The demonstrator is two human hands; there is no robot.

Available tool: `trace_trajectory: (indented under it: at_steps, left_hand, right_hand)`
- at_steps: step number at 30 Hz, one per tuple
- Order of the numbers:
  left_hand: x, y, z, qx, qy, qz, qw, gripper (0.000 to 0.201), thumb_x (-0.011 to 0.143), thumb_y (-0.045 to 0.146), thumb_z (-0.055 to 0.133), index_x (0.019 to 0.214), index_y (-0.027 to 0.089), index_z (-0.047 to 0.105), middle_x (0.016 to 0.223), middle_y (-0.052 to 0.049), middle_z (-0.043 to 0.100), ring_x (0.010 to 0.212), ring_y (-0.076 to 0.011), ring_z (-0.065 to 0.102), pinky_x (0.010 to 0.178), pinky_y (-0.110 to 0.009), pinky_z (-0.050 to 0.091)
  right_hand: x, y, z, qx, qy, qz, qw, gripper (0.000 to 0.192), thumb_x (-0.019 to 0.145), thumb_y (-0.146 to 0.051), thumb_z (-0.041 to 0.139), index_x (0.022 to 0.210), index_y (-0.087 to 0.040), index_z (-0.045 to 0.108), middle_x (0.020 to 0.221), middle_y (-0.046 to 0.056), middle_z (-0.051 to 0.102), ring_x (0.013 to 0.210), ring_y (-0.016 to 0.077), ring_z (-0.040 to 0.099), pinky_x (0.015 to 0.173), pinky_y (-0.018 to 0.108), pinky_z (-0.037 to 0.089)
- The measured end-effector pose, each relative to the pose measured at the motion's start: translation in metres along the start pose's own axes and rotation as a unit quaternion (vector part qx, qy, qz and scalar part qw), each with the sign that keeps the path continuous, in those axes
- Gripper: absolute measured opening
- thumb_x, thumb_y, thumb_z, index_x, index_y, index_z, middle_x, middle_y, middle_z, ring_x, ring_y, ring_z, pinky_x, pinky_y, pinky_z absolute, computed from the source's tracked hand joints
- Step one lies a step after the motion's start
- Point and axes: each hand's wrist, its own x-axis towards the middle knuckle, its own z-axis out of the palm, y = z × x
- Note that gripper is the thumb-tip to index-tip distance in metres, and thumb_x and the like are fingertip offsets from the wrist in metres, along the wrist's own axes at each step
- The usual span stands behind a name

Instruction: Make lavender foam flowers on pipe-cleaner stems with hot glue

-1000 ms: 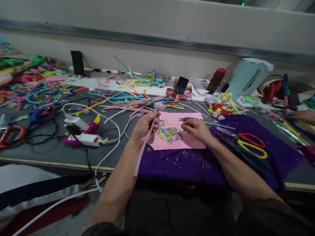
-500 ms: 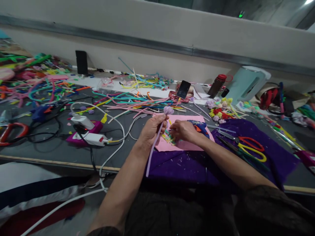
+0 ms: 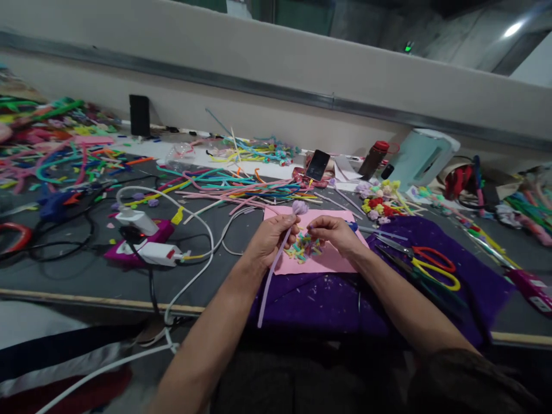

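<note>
My left hand [image 3: 271, 238] grips a lilac pipe cleaner [image 3: 269, 282] whose top end is coiled into a small flower head [image 3: 299, 207]; the stem hangs down past the table edge. My right hand [image 3: 334, 233] is right beside it, fingers pinched together near the stem just under the flower head; whether it holds a small piece I cannot tell. Both hands hover over a pink sheet [image 3: 334, 260] strewn with several short coloured pipe-cleaner snippets [image 3: 304, 248]. The sheet lies on a purple cloth [image 3: 474, 287].
Scissors with red and yellow handles [image 3: 433, 261] lie on the cloth at right. A power strip with plugs and white cables [image 3: 144, 244] sits at left. Loose pipe cleaners [image 3: 224, 181] cover the table behind, with a phone [image 3: 318, 165], a bottle [image 3: 374, 159] and finished small flowers [image 3: 379, 201].
My right hand has come in from the right side of the pink sheet to the flower stem beside my left hand. The view has tilted slightly.
</note>
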Motion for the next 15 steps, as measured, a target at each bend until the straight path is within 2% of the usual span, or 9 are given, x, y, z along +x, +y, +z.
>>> trace_trajectory:
  at_steps: [6,15]
  left_hand:
    - [-0.0003,-0.0008,0.0027,0.006,-0.001,-0.025,1.000,0.019,0.069,0.024,0.066,0.082,0.012,0.062,0.059,0.001,0.057,0.042,-0.0052,0.051,0.035,-0.013,0.034]
    - [0.0000,-0.0037,0.0026,-0.002,-0.009,-0.025,1.000,0.015,0.073,0.023,0.062,0.082,0.011,0.061,0.063,-0.001,0.059,0.046,-0.0057,0.054,0.035,-0.013,0.036]
  right_hand:
    - [0.0000,-0.0058,-0.0004,0.089,0.007,0.022,0.996,0.024,0.061,-0.030,0.072,0.077,-0.015,0.065,0.063,-0.001,0.064,0.046,0.0072,0.052,0.045,0.020,0.043]
    - [-0.0032,-0.0104,0.0024,0.111,-0.010,0.024,0.993,0.019,0.063,-0.029,0.070,0.074,-0.015,0.063,0.060,-0.002,0.061,0.048,0.0083,0.053,0.046,0.021,0.043]
